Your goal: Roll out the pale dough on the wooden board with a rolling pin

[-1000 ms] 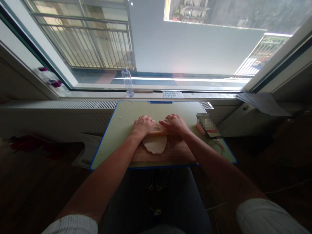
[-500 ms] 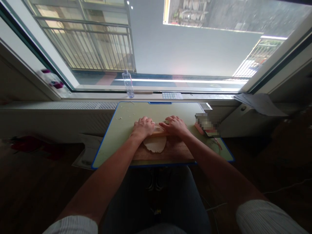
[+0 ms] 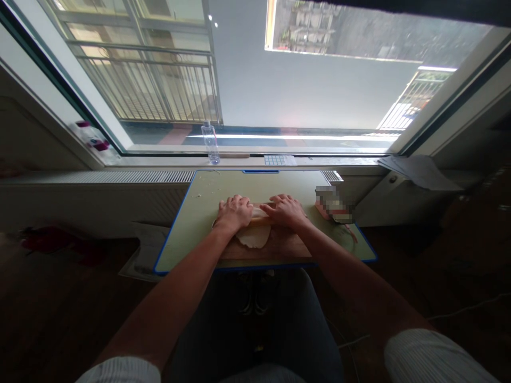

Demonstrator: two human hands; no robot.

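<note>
A sheet of pale dough (image 3: pixel 254 239) lies on a brown wooden board (image 3: pixel 285 246) in front of me. Across the dough runs a rolling pin (image 3: pixel 260 221), mostly hidden under my hands. My left hand (image 3: pixel 235 211) rests on its left part, fingers bent over it. On the right part lies my right hand (image 3: pixel 286 208), its fingers also curved over the pin. The two thumbs point inward, with a short stretch of pin and dough showing between them. Part of the dough extends beyond the pin, between the hands.
The board sits on a light green table (image 3: pixel 175 242) with a blue edge. Dough scraps (image 3: pixel 196 196) lie at its far left. A partly blurred-out object (image 3: pixel 334 205) stands at the right. On the windowsill are a clear bottle (image 3: pixel 210 142) and papers (image 3: pixel 411 169).
The rolling pin and both hands have come slightly toward me over the dough, so a little less dough shows on the near side. The camera view has tilted slightly.
</note>
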